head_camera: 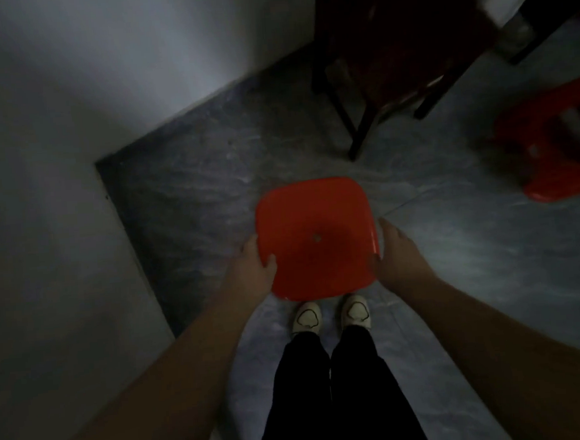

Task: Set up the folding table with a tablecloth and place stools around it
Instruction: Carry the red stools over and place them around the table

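A red plastic stool (315,238) with a small hole in its seat is seen from above in the middle of the frame, just in front of my feet. My left hand (257,265) grips the seat's left edge, thumb on top. My right hand (392,254) holds the right edge, its fingers curled under the rim. A second red stool (551,153) lies tipped on the floor at the right. The dark folding table (389,41) stands at the upper right, only its legs and underside showing.
The room is dim. A white wall (69,132) forms a corner along the left and back. The grey marbled floor (211,191) stretches between the wall and the table legs. My white shoes (329,315) stand below the stool.
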A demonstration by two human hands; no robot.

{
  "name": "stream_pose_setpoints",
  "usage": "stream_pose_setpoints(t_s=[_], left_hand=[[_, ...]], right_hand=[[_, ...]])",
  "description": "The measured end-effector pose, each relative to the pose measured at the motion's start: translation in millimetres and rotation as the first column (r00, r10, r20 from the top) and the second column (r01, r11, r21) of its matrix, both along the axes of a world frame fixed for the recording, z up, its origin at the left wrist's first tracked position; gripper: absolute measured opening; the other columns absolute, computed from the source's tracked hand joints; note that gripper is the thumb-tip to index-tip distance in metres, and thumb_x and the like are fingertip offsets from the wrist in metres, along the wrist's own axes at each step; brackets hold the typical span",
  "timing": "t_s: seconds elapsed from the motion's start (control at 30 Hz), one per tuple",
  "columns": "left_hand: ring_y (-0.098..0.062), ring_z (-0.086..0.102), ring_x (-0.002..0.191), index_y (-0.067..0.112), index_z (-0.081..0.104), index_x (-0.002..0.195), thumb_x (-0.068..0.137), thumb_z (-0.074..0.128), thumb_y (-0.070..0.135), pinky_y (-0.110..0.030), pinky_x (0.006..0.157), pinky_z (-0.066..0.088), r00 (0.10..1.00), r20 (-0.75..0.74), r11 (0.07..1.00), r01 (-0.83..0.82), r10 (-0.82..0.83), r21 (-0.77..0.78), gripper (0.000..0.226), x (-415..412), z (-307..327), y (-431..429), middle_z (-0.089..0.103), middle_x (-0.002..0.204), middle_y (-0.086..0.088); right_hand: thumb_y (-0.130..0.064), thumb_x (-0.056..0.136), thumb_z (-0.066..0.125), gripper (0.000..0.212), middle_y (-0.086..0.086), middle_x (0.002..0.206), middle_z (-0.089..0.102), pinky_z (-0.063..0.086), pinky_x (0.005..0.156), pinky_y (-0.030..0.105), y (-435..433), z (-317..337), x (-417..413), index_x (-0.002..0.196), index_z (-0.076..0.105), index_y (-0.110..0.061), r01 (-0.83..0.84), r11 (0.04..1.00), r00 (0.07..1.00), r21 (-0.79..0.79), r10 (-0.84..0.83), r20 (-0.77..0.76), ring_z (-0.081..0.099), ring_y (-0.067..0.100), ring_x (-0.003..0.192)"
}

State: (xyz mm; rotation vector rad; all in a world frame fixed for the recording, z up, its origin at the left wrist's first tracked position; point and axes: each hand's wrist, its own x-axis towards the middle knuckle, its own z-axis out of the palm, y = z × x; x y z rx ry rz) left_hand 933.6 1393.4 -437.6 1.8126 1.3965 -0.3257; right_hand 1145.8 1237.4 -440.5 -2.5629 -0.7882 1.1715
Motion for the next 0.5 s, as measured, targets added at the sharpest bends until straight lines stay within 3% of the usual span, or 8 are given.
stream_pose_setpoints(t_s=[0.13,0.2,0.27,0.33,0.5], left_hand=[[-0.03,0.056,0.12,0.006,0.039,0.141,0.095,0.064,0.033,-0.029,0.087,0.038,0.975,0.02,0.971,-0.218,0.221,-0.096,0.059,9,-89,13,0.055,0.131,-0.013],[-0.027,0.054,0.119,0.004,0.037,0.141,0.094,0.065,0.035,-0.028,0.088,0.037,0.959,0.008,0.953,-0.279,0.282,-0.12,0.063,10,-121,15,0.052,0.129,-0.012],[-0.017,0.05,0.115,0.009,0.032,0.147,0.095,0.064,0.036,-0.027,0.091,0.037,0.941,0.051,0.931,-0.321,0.334,-0.172,0.067,10,-145,13,0.05,0.139,-0.01],[-0.014,0.048,0.113,0.014,0.029,0.151,0.096,0.061,0.038,-0.027,0.092,0.037,0.93,0.064,0.917,-0.344,0.363,-0.203,0.068,11,-157,8,0.048,0.145,-0.008],[-0.029,0.05,0.13,0.013,0.029,0.151,0.098,0.058,0.039,-0.031,0.093,0.038,0.923,0.06,0.914,-0.364,0.379,-0.178,0.066,13,-146,2,0.048,0.147,-0.01]], right_hand=[[-0.037,0.089,0.07,0.086,0.02,0.151,0.037,0.036,0.109,0.045,17,-88,20,0.154,0.02,-0.01,0.14,0.99,0.986,0.01,-0.139,-0.096,0.04,0.036,0.137],[-0.048,0.082,0.073,0.094,0.013,0.15,0.04,0.042,0.106,0.046,19,-121,25,0.153,0.02,-0.016,0.215,0.977,0.962,0.016,-0.209,-0.176,0.045,0.032,0.134],[-0.045,0.081,0.076,0.089,0.003,0.143,0.045,0.045,0.099,0.04,16,-144,24,0.15,0.027,-0.018,0.307,0.95,0.927,0.064,-0.283,-0.248,0.049,0.024,0.128],[-0.038,0.083,0.077,0.082,-0.001,0.139,0.047,0.045,0.097,0.037,12,-158,21,0.148,0.03,-0.02,0.375,0.92,0.902,0.118,-0.333,-0.274,0.05,0.018,0.123],[-0.039,0.083,0.077,0.082,0.001,0.143,0.049,0.044,0.097,0.038,12,-144,16,0.15,0.03,-0.025,0.42,0.896,0.881,0.143,-0.365,-0.301,0.051,0.021,0.124]])
